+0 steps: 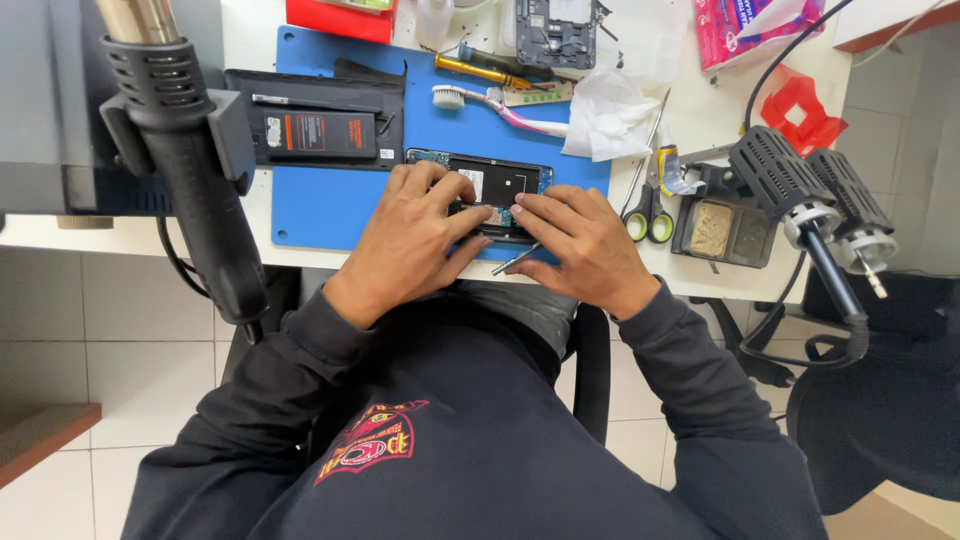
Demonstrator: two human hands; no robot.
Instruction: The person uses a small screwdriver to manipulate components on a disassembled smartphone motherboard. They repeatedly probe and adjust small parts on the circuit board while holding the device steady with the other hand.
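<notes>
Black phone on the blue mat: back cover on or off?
Off. The black phone lies opened on the blue mat, with its circuit board exposed under both hands.

Bright even daylight, soft shadows, edges warped.

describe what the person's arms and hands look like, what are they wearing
Both hands, the left hand and the right hand, are bare: no gloves, rings or watch show. Long dark navy sleeves reach to the wrists, ending in plain cuffs. No cables or markings on the sleeves.
</notes>
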